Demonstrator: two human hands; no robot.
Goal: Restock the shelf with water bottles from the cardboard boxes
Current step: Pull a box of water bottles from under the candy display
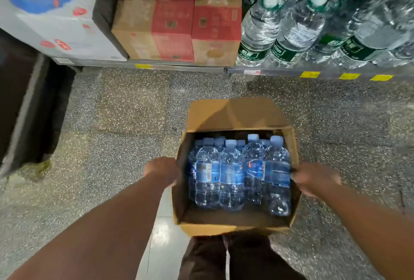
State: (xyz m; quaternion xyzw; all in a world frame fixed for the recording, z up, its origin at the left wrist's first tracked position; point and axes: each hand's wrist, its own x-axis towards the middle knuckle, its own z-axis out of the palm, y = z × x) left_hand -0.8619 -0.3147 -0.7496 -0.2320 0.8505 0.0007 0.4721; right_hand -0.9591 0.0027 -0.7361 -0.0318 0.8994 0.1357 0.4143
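Note:
An open cardboard box (233, 227) sits low in the middle of the view, above the speckled floor, its far flap folded back. Several small water bottles (230, 172) with blue caps and blue labels stand packed inside. My left hand (162, 172) grips the box's left wall, fingers curled over the rim. On the right wall, my right hand (315, 179) holds the rim the same way. The bottom shelf (280, 71) runs across the top of the view.
Large clear bottles with green labels (291, 33) fill the shelf's right bay. Two red and brown cartons (177, 26) stand in the middle bay, a white box (56, 24) to the left. A dark fixture (20, 105) edges the far left.

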